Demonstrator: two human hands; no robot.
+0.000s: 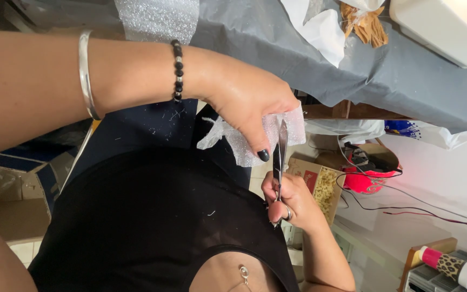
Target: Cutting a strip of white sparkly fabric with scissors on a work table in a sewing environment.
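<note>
My left hand (244, 103), with a silver bangle and a black bead bracelet on the wrist, pinches a small piece of white glittery fabric (294, 125) above my lap. My right hand (294, 203) comes up from the lower right and grips a pair of silver scissors (281, 154) by the handles. The blades point up and meet the edge of the glittery piece right beside my left thumb. A crumpled part of the fabric (214, 135) hangs to the left of that hand.
A grey cloth (363, 70) covers the table ahead, with a white sewing machine (444, 27), white scraps and more glittery fabric (158, 19) on it. A cardboard box (6, 200) is at the left. A red object (366, 183), cables and a leopard-patterned tube (449, 266) lie at the right.
</note>
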